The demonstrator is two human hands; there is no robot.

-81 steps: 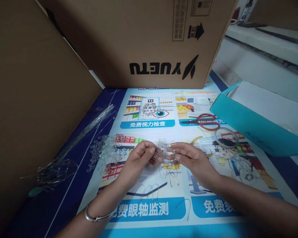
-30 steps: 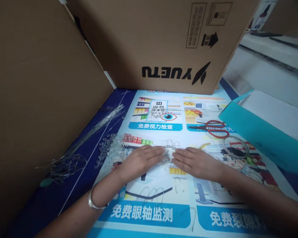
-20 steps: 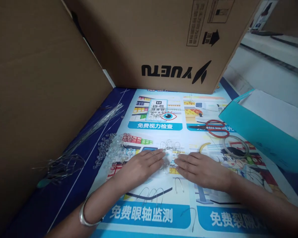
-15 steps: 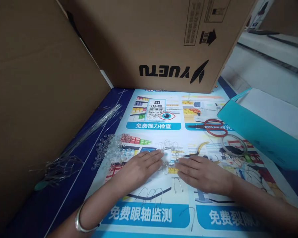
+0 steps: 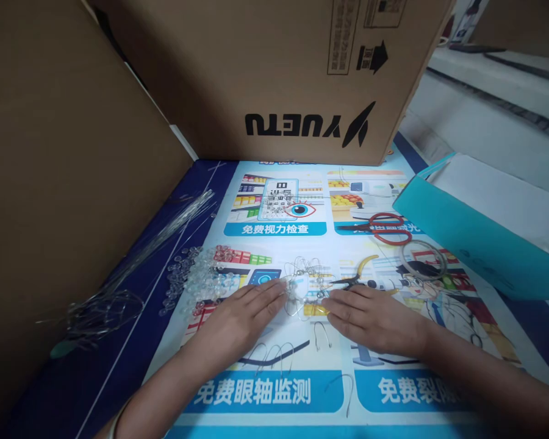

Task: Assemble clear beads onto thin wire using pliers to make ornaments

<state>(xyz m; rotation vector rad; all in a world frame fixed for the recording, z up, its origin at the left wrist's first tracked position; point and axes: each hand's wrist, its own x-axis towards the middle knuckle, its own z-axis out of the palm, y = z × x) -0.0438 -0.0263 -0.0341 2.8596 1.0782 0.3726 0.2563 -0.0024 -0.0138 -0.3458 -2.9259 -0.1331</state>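
A ring of thin wire loops strung with clear beads (image 5: pixel 319 281) lies flat on the printed poster. My left hand (image 5: pixel 251 308) rests at its left side, fingers stretched out, tips at the edge of the loops. On the right side, my right hand (image 5: pixel 370 320) lies palm down with extended fingers, its tips beside the beads. Whether either hand's fingertips press on a wire is hard to see. Just beyond my right hand are yellow-handled pliers (image 5: pixel 365 266). Closer to me lie bent U-shaped wire pieces (image 5: pixel 322 334), several of them.
Loose clear beads (image 5: pixel 196 277) are heaped at left, near a bundle of straight wires (image 5: pixel 165 238) and a wire tangle (image 5: pixel 105 311). Red-handled scissors (image 5: pixel 388 228) and a wire coil (image 5: pixel 441 262) lie right, by a turquoise box (image 5: pixel 476 250). A cardboard box (image 5: pixel 219 79) walls the back.
My left hand has drawn slightly left, away from the beaded wire ring, showing more of it. My right hand stays nearly in place. The whole view has shifted a little.
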